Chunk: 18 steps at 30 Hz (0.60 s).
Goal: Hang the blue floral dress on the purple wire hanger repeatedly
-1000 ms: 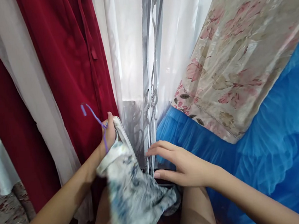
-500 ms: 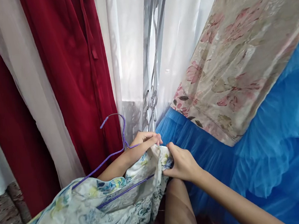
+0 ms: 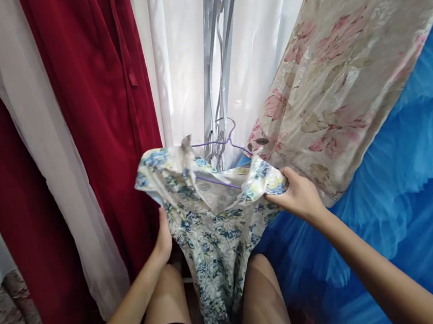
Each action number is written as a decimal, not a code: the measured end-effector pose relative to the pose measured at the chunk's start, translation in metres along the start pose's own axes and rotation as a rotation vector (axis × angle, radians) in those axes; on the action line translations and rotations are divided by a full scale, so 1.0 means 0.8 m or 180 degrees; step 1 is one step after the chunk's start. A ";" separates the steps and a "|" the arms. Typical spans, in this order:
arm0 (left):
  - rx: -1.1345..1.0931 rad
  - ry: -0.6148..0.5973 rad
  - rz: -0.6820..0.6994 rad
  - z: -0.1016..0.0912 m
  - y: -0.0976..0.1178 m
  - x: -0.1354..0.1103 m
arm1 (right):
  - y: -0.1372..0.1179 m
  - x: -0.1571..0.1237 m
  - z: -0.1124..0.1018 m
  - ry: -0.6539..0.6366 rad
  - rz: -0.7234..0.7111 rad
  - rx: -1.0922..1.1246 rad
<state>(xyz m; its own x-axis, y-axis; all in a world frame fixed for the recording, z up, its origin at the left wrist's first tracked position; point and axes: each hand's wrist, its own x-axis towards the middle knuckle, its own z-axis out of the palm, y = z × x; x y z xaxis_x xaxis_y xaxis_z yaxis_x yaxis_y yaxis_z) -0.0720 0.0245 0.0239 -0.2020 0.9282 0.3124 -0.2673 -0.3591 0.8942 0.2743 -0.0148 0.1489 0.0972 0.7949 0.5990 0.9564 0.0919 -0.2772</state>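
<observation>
Holding a floral garment (image 3: pixel 210 219) spread on a purple wire hanger (image 3: pixel 229 139) above the lap, the right hand (image 3: pixel 299 197) pinches one shoulder shut. The left hand (image 3: pixel 164 237) lies against the opposite edge, fingers hidden behind cloth, so I cannot tell its clasp. Seemingly the garment is being squared on the hanger, which calls for steady hold of both shoulders; the hook sits close to the metal grille (image 3: pixel 217 79), the red curtain (image 3: pixel 96 92) and floral bedspread (image 3: pixel 345 66) crowd the sides, and free room lies only toward the lap.

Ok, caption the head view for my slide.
Right hand grips floral garment on purple hanger, left hand at its side, before red curtain.
</observation>
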 end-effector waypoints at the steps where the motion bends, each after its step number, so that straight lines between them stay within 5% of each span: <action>1: 0.0118 0.0110 -0.0016 -0.003 -0.013 -0.011 | -0.005 0.000 0.001 0.0020 -0.0118 0.0027; 6: 0.0688 0.0123 -0.0203 -0.001 -0.062 -0.077 | 0.008 -0.027 0.024 -0.0077 -0.0637 -0.0018; 11: 0.0454 0.0213 -0.0590 0.019 -0.074 -0.126 | 0.025 -0.055 0.068 0.0288 -0.0690 0.0027; 14: 0.0414 0.0502 -0.0567 0.024 -0.077 -0.141 | 0.002 -0.085 0.103 0.0449 -0.0522 0.0356; 18: 0.0337 0.0506 -0.0622 0.024 -0.082 -0.154 | -0.067 -0.165 0.154 0.0103 -0.0045 0.1630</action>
<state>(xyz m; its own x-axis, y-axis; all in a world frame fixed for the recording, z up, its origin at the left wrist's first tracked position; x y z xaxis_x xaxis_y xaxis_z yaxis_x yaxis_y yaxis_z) -0.0118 -0.0643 -0.0672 -0.3039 0.9490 0.0839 -0.2174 -0.1548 0.9637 0.1766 -0.0510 -0.0077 0.1015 0.7732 0.6260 0.7009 0.3909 -0.5966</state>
